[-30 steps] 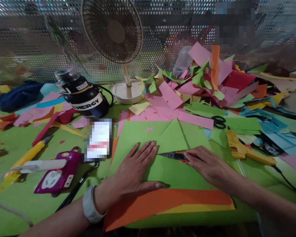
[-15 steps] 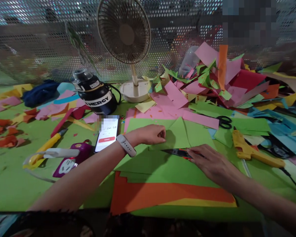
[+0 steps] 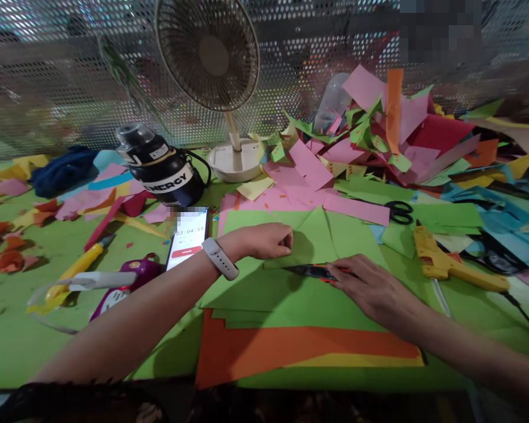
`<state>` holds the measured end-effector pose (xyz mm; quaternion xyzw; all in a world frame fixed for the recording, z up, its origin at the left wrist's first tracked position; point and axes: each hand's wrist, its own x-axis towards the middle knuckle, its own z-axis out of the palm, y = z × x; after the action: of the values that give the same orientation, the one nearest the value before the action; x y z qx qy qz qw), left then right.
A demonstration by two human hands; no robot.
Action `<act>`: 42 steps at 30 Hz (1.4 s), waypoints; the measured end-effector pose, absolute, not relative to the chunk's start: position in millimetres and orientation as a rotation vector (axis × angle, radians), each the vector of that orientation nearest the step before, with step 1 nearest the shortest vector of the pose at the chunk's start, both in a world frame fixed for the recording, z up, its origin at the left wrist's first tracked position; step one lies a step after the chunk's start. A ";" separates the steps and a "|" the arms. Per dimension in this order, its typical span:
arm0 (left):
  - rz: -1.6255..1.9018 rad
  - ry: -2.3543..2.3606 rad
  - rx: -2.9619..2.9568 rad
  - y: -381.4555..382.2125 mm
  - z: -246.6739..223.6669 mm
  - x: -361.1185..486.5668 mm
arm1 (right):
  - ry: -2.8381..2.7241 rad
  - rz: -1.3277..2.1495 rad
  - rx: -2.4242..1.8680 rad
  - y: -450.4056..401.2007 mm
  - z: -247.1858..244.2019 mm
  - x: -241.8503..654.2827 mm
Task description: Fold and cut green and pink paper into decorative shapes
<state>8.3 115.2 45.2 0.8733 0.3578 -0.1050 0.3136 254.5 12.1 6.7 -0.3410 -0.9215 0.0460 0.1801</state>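
Observation:
My right hand [image 3: 361, 281] grips a utility knife [image 3: 317, 271] with a dark body and red-orange edges. Its pointed tip aims left along the edge of a green paper sheet [image 3: 311, 238] that has creases in it. To the left, my left hand [image 3: 273, 239] rests on this sheet as a loose fist, with nothing visible in it. Beneath lies a stack of green paper [image 3: 300, 305] on top of orange paper [image 3: 247, 349] and a yellow sheet [image 3: 357, 359].
At left are a phone [image 3: 189, 235], a black bottle [image 3: 167, 176], a yellow-handled tool [image 3: 77, 267] and a purple object [image 3: 139, 273]. Behind stands a fan [image 3: 234, 158]. Paper scraps [image 3: 370, 135], scissors [image 3: 399, 212] and a yellow glue gun [image 3: 458, 273] lie at right.
The view has shifted slightly, so the fan and bottle appear further left. The knife tip sits a little further left, while both hands keep their hold and pose.

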 end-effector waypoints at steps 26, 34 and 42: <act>-0.263 0.975 2.325 112.3 46.8 8.5 | -2.701 0.108 -0.923 14.1 7.9 233.9; -0.158 0.961 2.386 108.4 41.8 2.4 | -2.804 0.272 -0.674 10.4 20.9 236.7; 0.007 1.044 2.484 95.8 36.5 -14.8 | -2.526 -0.179 -0.903 40.0 40.4 294.6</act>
<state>-14.8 95.8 36.5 0.8989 0.3777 0.0026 0.2219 294.6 40.0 40.4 -0.3272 -0.9156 -0.0649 0.2247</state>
